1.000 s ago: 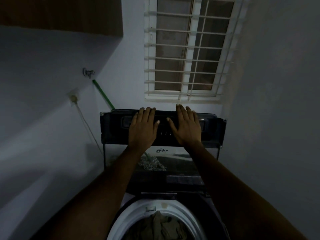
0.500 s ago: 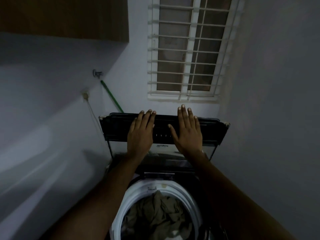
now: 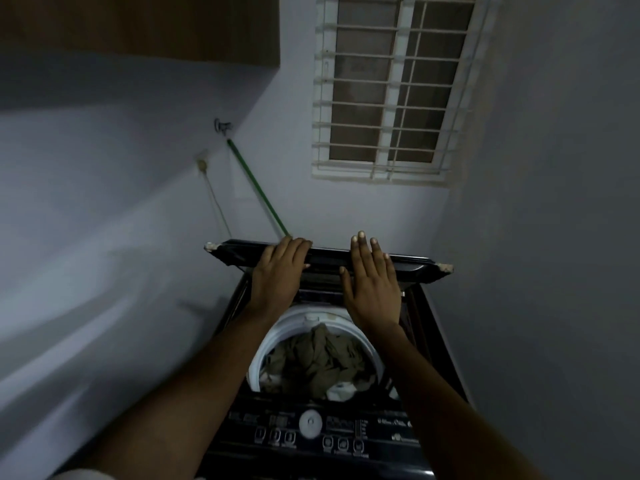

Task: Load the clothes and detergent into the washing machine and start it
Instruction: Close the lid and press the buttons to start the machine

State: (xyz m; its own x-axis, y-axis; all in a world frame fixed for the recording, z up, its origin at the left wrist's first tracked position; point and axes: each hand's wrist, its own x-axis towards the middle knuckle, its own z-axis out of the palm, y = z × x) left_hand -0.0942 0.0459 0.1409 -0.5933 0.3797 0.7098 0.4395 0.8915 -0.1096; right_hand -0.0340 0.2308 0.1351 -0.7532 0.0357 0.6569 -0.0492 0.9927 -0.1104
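Observation:
A black top-loading washing machine (image 3: 436,344) stands below me with its lid (image 3: 415,268) half raised and tilted toward me. My left hand (image 3: 277,275) lies on the lid's left part, its fingers bent over the far edge. Resting flat on the lid's right part, my right hand (image 3: 370,285) has straight fingers reaching past the edge. Inside the white drum rim (image 3: 263,355) is a heap of beige and white clothes (image 3: 318,362). The control panel (image 3: 346,441) with a round dial (image 3: 310,423) is nearest me. No detergent is in view.
Walls close in the machine on the left and right. A green hose (image 3: 256,188) runs from a wall tap (image 3: 223,126) down behind the lid. A barred window (image 3: 388,88) is above, and a wooden cabinet (image 3: 138,26) hangs at upper left.
The lid has swung from upright down toward me under both hands. The view has tilted down, so the drum with clothes and the control panel now show.

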